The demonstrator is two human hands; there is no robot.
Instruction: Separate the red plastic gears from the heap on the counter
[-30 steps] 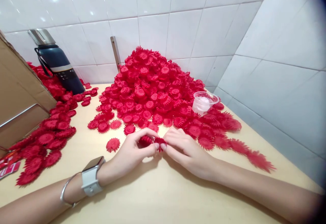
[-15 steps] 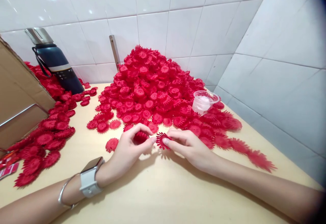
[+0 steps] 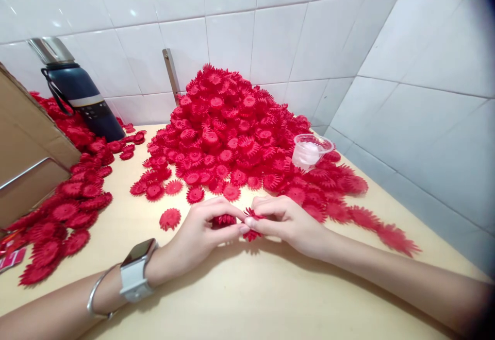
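Between the fingertips of my right hand (image 3: pixel 288 221) is a red flower piece (image 3: pixel 253 235) with thin petals, turned nearly edge-on. My left hand (image 3: pixel 211 225) meets it from the other side, its thumb and finger pinched at the petals' edge. Inside the curl of the left fingers shows another red flower piece (image 3: pixel 225 220); whether it is gripped there or lies behind is hard to tell. A single loose red flower (image 3: pixel 170 219) lies flat on the table left of my left hand. Behind both hands rises a large pile of red flowers (image 3: pixel 228 123).
A clear plastic cup (image 3: pixel 307 154) with whitish contents sits at the pile's right side. To the left stand a dark blue bottle (image 3: pixel 85 98) and a cardboard box (image 3: pixel 31 144), with more red flowers (image 3: pixel 65 208) beside them. Tiled walls (image 3: pixel 278 36) border the table's back and right.
My left hand has moved right, and its fingertips now meet the flower in my right hand. That flower has turned from facing me to nearly edge-on.
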